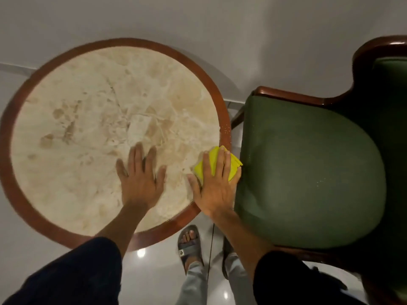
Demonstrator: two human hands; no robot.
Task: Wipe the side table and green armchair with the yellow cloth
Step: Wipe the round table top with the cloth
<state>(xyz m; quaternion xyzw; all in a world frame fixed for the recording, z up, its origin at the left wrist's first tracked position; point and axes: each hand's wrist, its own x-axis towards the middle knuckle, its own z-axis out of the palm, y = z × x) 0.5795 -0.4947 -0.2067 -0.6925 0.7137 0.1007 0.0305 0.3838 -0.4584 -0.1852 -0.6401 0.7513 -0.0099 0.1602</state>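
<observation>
The round side table (72, 137) has a cream marble top inside a reddish wooden rim. My left hand (141, 175) lies flat on the marble near the front, fingers spread, holding nothing. My right hand (214, 183) presses flat on the folded yellow cloth (217, 160) at the table's right edge, over the rim. The cloth sticks out past my fingertips toward the green armchair (308, 172), whose seat cushion sits right beside the table.
A white wall (198, 23) stands behind the table and chair. The armchair has a dark wooden frame (286, 96). My feet in grey sandals (190, 245) stand on the glossy tiled floor between table and chair.
</observation>
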